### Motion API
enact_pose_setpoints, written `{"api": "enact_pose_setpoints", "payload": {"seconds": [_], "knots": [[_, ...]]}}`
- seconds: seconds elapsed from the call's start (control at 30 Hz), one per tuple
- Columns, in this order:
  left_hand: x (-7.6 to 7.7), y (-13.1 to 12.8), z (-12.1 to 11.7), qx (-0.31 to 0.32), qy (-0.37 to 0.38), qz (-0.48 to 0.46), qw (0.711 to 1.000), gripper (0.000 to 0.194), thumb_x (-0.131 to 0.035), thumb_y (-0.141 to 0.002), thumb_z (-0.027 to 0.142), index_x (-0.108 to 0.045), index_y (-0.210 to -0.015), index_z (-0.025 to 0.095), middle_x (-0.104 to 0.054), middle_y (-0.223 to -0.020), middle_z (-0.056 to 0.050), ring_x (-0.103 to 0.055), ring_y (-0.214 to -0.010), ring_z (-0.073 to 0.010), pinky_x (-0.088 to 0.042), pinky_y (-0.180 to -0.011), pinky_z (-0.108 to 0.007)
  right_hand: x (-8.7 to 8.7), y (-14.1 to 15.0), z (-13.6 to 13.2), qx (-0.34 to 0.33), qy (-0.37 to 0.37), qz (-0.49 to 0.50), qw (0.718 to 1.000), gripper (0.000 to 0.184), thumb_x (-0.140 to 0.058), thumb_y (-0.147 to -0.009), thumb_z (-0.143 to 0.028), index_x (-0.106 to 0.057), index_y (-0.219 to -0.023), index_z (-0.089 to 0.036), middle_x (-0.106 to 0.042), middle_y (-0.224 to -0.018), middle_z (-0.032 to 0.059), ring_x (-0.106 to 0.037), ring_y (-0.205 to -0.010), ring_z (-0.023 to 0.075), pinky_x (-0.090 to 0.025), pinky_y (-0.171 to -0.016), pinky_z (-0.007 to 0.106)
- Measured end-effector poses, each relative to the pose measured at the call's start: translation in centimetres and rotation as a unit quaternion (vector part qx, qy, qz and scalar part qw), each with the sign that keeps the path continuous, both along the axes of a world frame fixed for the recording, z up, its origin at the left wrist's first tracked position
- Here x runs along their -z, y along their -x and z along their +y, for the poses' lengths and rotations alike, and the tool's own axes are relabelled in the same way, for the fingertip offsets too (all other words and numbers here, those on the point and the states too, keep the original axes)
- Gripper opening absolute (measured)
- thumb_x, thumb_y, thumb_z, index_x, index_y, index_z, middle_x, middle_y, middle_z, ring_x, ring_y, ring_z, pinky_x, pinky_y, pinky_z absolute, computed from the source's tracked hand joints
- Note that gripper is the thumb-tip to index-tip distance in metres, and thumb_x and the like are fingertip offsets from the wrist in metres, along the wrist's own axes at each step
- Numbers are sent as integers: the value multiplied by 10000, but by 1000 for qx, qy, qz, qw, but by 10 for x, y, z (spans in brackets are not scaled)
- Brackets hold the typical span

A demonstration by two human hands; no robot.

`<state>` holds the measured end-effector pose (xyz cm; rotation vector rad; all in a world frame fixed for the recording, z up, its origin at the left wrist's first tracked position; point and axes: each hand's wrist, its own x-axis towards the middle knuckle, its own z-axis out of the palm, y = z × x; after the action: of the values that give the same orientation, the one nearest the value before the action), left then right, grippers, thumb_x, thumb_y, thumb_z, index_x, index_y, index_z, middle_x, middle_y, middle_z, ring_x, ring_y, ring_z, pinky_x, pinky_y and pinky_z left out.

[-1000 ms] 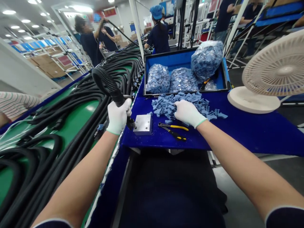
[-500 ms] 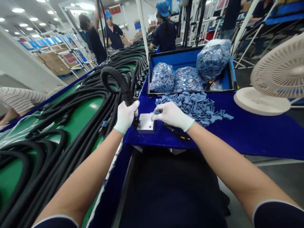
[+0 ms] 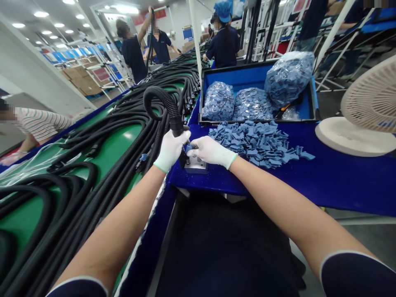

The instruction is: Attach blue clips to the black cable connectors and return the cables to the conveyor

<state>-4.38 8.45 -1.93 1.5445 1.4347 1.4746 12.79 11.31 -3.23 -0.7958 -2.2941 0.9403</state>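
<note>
Scene bright; source: overhead ceiling lights (image 3: pixel 123 9), burning out white. Glare noted on the plastic bags (image 3: pixel 291 76) and as a pale spot on the green surface (image 3: pixel 114 154). Wide-angle stretching evident toward the edges. Fine detail between the hands (image 3: pixel 188 150) soft. Dark area below the worktop (image 3: pixel 340 181) lacks detail.

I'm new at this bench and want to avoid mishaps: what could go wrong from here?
The left hand grips the black hose close to the fingers of the right hand, so a slip might pinch a fingertip.
The small blue piece at the right fingertips could drop; the metal block sits near the table's front edge.
The highest bag bulges above the bin's rim and might topple if bumped.
</note>
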Motion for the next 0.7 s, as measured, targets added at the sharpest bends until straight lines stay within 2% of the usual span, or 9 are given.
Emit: {"api": "enact_pose_setpoints", "payload": {"seconds": [0.2,0.37,0.43,0.5,0.57,0.63,0.67,0.7], "knots": [[1,2,0,25,9,-28,999,287,-742,-837,332,-705,-1053,146,-666,-750,-13,-617,-674,-159,-517,-668,-289,15,13,14,-27,102,26,994,327,-741,-817,-444,-677,-700,-146,-602,-621,-21,-512,-576,122,-363,-572,266],[-7,1,-10,43,-6,-52,998,285,-759,-854,392,-669,-1008,171,-692,-805,-28,-661,-705,-156,-545,-690,-281,18,10,12,-1,80,8,997,409,-780,-779,-554,-745,-735,-149,-663,-663,-3,-556,-607,137,-401,-583,269],[-13,18,-21,-8,-38,-110,993,309,-748,-861,417,-638,-1045,194,-702,-862,-24,-680,-712,-150,-556,-681,-273,16,7,10,-8,72,-15,997,403,-780,-792,-560,-781,-805,-158,-708,-709,9,-606,-640,153,-432,-604,270],[-18,52,-45,-105,-69,-172,977,304,-729,-858,409,-620,-1058,207,-702,-909,-16,-695,-713,-147,-563,-661,-265,15,6,10,-19,59,-27,998,347,-773,-820,-509,-804,-873,-168,-753,-788,25,-658,-705,168,-471,-654,271],[-23,98,-85,-194,-55,-170,965,281,-723,-833,381,-633,-1025,197,-711,-936,-25,-704,-717,-158,-569,-645,-268,16,5,9,-28,42,-29,998,267,-751,-849,-429,-814,-920,-179,-781,-870,35,-693,-779,177,-500,-721,272],[-27,145,-138,-225,48,-79,970,290,-710,-821,397,-681,-1011,180,-721,-866,-38,-681,-658,-172,-563,-612,-280,18,6,9,-27,26,-38,999,218,-729,-859,-376,-815,-941,-194,-790,-909,34,-708,-814,186,-514,-756,281],[-28,165,-166,-208,134,7,969,335,-705,-832,438,-714,-1036,173,-738,-862,-57,-692,-677,-199,-572,-626,-302,19,7,9,-23,19,-49,998,210,-721,-858,-365,-814,-945,-199,-791,-914,34,-709,-814,192,-519,-757,290],[-28,181,-192,-191,209,83,956,384,-716,-819,481,-742,-1049,174,-759,-885,-77,-714,-734,-237,-589,-664,-330,20,9,10,-17,12,-63,998,207,-715,-854,-361,-813,-943,-203,-789,-908,36,-708,-804,198,-522,-752,301]]}}
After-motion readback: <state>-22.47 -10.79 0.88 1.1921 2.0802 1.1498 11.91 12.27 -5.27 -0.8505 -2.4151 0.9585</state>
